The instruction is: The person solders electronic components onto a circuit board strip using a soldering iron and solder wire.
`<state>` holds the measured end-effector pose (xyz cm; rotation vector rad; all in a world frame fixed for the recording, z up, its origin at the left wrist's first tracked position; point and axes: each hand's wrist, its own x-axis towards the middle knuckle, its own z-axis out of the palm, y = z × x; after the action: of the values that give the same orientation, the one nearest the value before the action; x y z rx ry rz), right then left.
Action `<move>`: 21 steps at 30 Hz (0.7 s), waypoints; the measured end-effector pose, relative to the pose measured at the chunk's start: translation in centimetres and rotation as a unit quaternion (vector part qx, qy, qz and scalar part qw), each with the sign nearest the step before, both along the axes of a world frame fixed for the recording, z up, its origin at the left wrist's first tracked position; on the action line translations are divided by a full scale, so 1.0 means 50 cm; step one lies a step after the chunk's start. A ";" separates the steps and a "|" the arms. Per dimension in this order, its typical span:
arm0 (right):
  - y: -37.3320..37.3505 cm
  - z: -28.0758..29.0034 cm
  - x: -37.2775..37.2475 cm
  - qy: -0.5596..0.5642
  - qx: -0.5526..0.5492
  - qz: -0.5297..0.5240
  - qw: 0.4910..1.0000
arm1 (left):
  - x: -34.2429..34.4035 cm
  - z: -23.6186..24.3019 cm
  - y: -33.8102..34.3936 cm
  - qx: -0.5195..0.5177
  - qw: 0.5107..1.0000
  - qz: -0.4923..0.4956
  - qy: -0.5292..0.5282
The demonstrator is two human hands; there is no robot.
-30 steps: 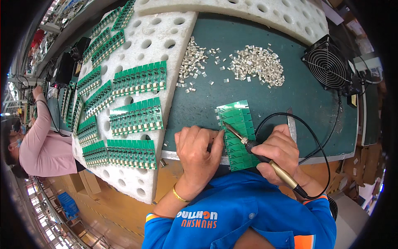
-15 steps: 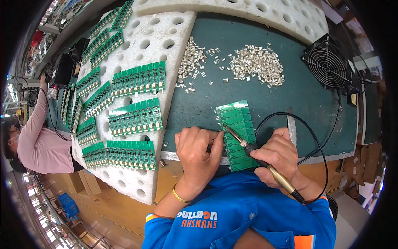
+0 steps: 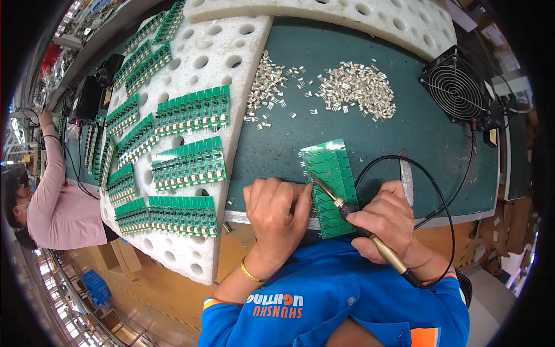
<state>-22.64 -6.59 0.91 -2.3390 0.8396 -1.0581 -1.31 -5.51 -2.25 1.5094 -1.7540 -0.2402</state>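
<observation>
My right hand (image 3: 381,220) grips a soldering iron (image 3: 333,194) with a black grip and brass-coloured handle, its metal tip near the left-hand row of pins on a green circuit board panel (image 3: 329,162). My left hand (image 3: 274,214) is curled with its thumb at that same edge; whatever its fingers may hold is hidden. The panel lies face down, small three-pin parts poking out along one side. Loose silver three-pin components (image 3: 355,89) form piles beyond it on the green mat (image 3: 439,150).
A perforated white foam sheet (image 3: 225,34) bears several assembled boards (image 3: 188,162) on the left; another foam slab (image 3: 381,17) lies at the back. A black fan (image 3: 454,87) stands right, with cables. A co-worker in pink (image 3: 63,214) works far left; a metal strip (image 3: 406,182) lies beside my right hand.
My right hand and the iron's handle have shifted slightly left, while the tip stays near the pins. My left hand is almost still. The co-worker's arm has moved.
</observation>
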 end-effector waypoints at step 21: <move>0.009 0.001 -0.015 -0.008 -0.005 -0.008 1.000 | 0.005 0.014 0.026 0.036 0.998 0.012 0.044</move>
<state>-23.37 -6.15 0.98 -2.3329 0.8499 -1.0888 -1.04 -4.23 -1.55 1.5462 -1.6721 -0.3549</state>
